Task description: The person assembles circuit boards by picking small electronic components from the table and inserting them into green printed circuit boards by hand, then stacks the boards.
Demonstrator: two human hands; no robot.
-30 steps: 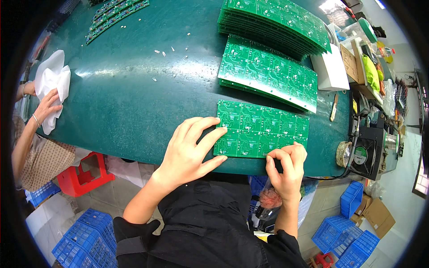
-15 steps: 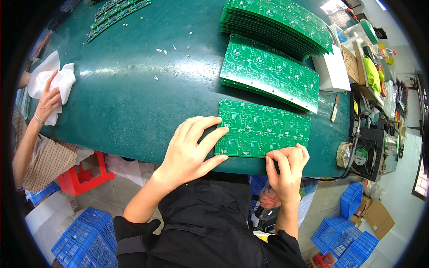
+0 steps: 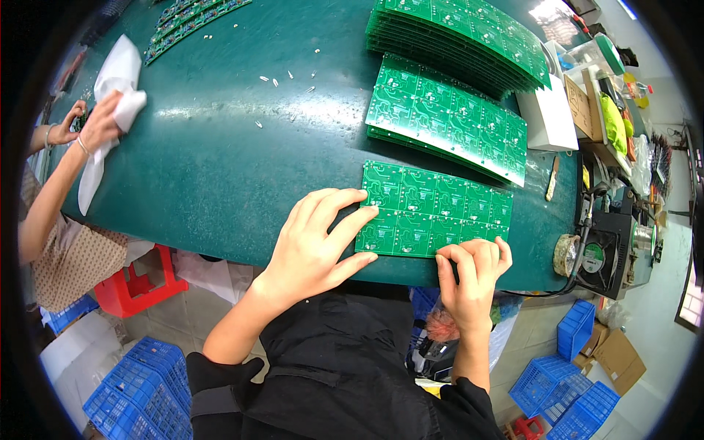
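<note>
Head view: two hands on a green circuit-board panel [image 3: 433, 211] at the near edge of the dark green worktop [image 3: 220, 169].

The left hand [image 3: 317, 246] lay flat with fingers spread open, pressing on the panel's left end and gripping nothing. The right hand [image 3: 473, 275] had its fingers curled shut on the panel's near right edge. Beyond the panel lay a second stack of boards [image 3: 447, 117], and farther off a fanned stack [image 3: 462, 33]. At the left rim, another person's hand [image 3: 99, 125] held a white cloth [image 3: 117, 81] against the worktop.
</note>
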